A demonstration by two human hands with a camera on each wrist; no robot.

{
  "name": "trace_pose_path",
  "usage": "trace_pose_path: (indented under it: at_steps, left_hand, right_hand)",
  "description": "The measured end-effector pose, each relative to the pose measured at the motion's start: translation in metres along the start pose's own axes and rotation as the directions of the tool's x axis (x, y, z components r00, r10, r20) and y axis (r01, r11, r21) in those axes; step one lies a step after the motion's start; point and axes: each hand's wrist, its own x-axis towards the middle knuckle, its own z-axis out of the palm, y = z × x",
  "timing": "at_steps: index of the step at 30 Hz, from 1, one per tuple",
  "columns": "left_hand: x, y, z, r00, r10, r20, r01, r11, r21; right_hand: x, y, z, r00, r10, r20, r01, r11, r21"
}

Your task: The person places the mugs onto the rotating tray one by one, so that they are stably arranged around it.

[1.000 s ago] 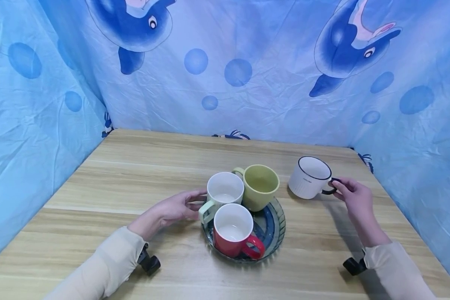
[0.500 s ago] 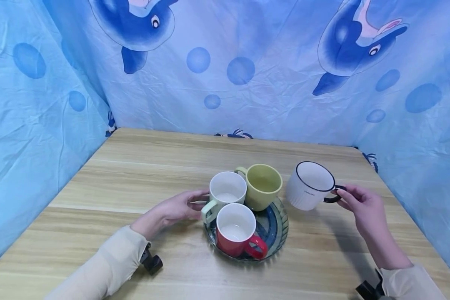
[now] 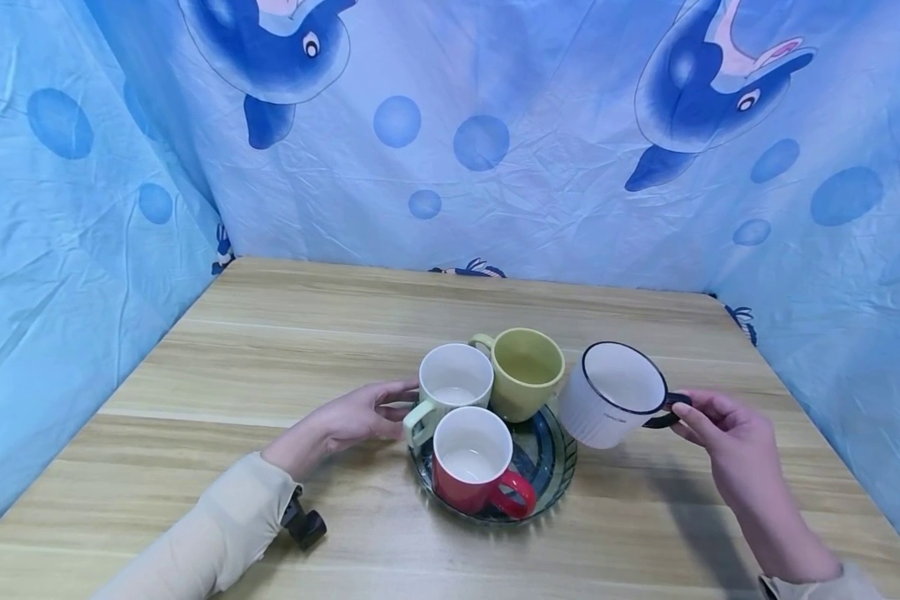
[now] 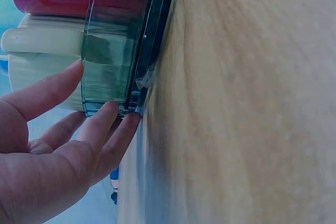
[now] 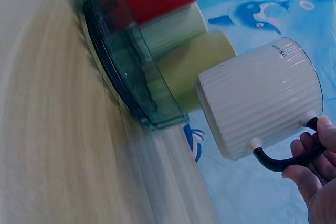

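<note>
My right hand (image 3: 735, 442) pinches the black handle of a white ribbed mug (image 5: 257, 98) with a dark rim. That mug is held up in the air, tilted, overlapping the right rim of a round glass dish (image 3: 562, 467) in the head view. Standing in the dish are a red mug (image 3: 457, 492), a pale green mug (image 3: 429, 408) with a white inside and a yellow-green mug (image 3: 525, 396). At the dish's left side, my left hand (image 4: 58, 145) rests its extended fingertips against the clear wall, its thumb up by the rim near the pale green handle.
A wood-grain table (image 3: 307, 333) lies under everything. Blue cloth (image 3: 450, 183) printed with dolphins and bubbles hangs behind it and along both sides. Small tassels (image 3: 476, 267) lie at the table's back edge.
My right hand has lifted the white mug from the table and brought it nearer me and slightly left, toward the dish. My left hand keeps its place at the dish.
</note>
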Motion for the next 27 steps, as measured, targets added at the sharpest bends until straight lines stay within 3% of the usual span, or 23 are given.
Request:
trace_pose_path:
  at_steps: [14, 22, 27]
  left_hand:
    - [-0.002, 0.000, 0.001, 1.000, 0.019, -0.003, -0.019, 1.000, 0.013]
    - [-0.003, 0.001, 0.003, 1.000, 0.023, -0.004, -0.023, 1.000, 0.021]
    - [-0.003, 0.001, 0.003, 1.000, 0.007, -0.030, -0.006, 0.999, 0.036]
  right_hand:
    - [-0.016, 0.001, 0.020, 0.999, 0.008, 0.051, -0.005, 0.998, -0.060]
    - [-0.022, 0.004, 0.030, 0.999, 0.011, 0.043, -0.007, 0.996, -0.086]
    - [-0.025, 0.003, 0.039, 0.999, 0.033, 0.030, -0.028, 0.988, -0.155]
